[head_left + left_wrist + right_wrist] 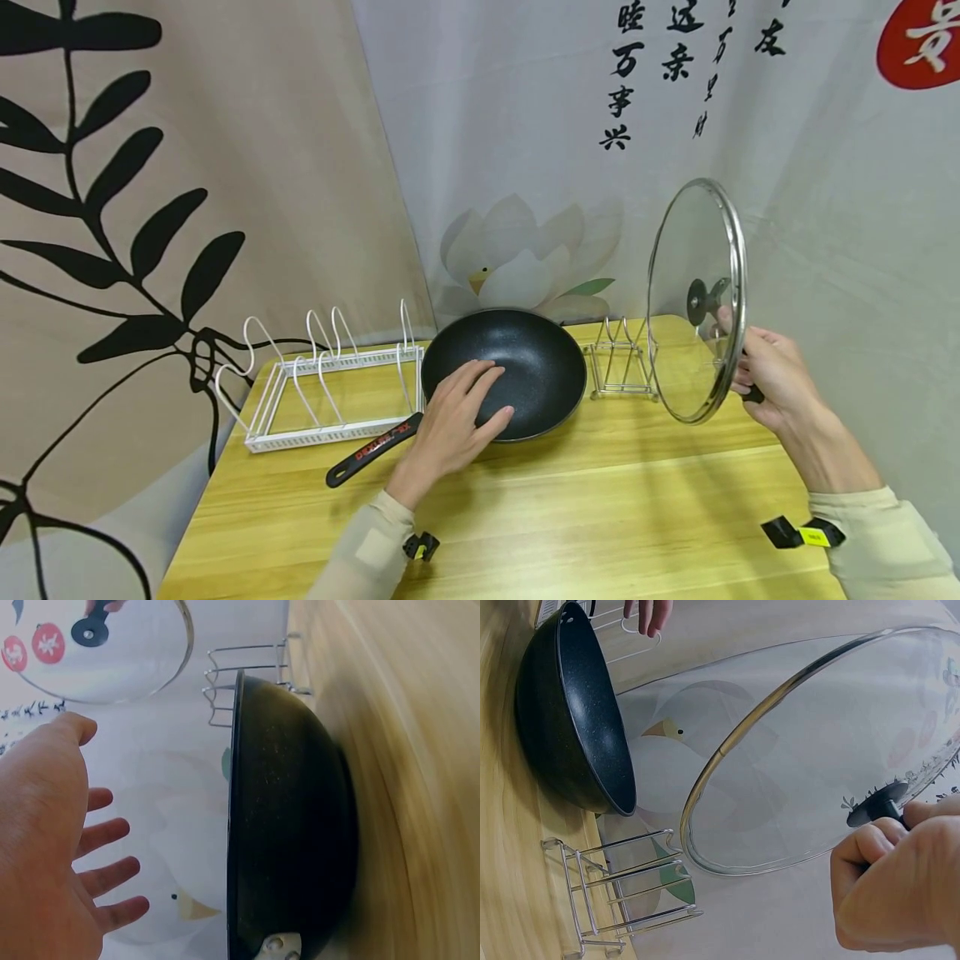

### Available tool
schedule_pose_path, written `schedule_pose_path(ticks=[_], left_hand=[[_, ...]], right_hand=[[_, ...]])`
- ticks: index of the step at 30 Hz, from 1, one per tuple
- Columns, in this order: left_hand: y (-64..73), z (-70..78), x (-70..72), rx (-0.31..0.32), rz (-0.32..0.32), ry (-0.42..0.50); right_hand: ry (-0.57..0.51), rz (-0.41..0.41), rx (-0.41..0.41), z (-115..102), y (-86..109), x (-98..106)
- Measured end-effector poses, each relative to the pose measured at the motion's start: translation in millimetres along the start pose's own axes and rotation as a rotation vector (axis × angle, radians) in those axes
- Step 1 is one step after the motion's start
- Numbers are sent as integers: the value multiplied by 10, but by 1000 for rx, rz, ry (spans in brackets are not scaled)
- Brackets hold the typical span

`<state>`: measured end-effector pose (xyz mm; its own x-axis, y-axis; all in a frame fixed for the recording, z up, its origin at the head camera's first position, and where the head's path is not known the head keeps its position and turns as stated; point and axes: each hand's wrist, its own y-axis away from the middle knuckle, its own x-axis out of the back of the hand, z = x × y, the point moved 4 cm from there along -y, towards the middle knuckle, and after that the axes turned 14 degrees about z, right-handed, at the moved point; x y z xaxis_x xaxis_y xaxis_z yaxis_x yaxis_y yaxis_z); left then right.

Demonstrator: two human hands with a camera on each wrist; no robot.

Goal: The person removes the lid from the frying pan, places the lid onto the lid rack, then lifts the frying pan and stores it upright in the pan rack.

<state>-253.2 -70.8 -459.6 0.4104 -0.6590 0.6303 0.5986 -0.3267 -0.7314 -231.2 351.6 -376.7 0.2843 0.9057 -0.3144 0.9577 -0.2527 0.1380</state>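
Note:
A black frying pan (536, 375) sits on the wooden table, its dark handle (375, 450) pointing to the front left. Over the pan's near left side is my left hand (453, 421), fingers spread and holding nothing; in the left wrist view this hand (45, 840) appears above the rim level. My right hand (780, 379) grips the black knob handle of a glass lid (693, 333) with a steel rim. The lid stands nearly upright in the air, right of the pan. In the right wrist view, curled fingers (862, 859) wrap the handle beside its round black base (877, 802).
A white wire rack (322, 429) stands on the table (600, 517) left of the pan. Right of the pan is a small silver wire rack (622, 387), close to the lid's lower edge. A printed curtain (510, 125) hangs behind the table.

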Motion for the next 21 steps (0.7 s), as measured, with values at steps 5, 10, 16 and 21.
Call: schedule_pose_path(ticks=[5, 10, 16, 21], left_hand=[[-45, 40, -63, -11, -1, 7], [-96, 91, -154, -14, -21, 20], [-178, 176, -273, -17, -51, 25], [-238, 238, -342, -16, -67, 41]], right_hand=[[-1, -4, 2, 7, 6, 9], [-3, -10, 6, 7, 9, 22], [-29, -21, 9, -1, 3, 37], [-39, -17, 3, -1, -3, 48]])
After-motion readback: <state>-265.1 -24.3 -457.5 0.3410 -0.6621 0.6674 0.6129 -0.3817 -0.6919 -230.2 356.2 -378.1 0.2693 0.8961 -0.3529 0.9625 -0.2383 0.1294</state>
